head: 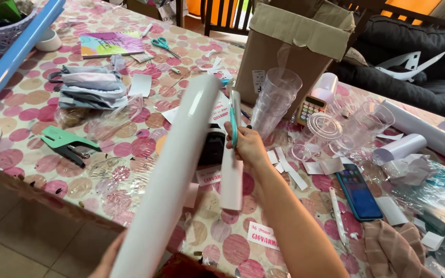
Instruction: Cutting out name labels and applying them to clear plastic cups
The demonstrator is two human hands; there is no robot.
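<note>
Right hand (248,146) raised over the table, fingers clenched round teal-handled scissors (233,121), blades pointing up; a cut strip of white sheet (231,177) hangs down from the same hand, just beside the roll; left hand (110,257) at the bottom edge, only partly in view, gripping the lower end of a long white roll (173,170) that slants up toward the scissors; grip detail mostly hidden by the roll. Table (21,110) has a cloth with pink and tan dots under clear plastic. Stack of clear plastic cups (275,100) stands just beyond the right hand, in front of an open cardboard box (294,46); more clear cups and lids (356,126) to the right; small pastel calculator (310,109) between them. Blue smartphone (359,193) lies flat right of the forearm; white paper scraps (290,167) scattered near it. Green hole punch (65,144) far left; folded grey cloths (91,87) behind it; light blue roll (19,51) along the left edge; second pair of scissors (163,45) further back, well apart from the hands.
</note>
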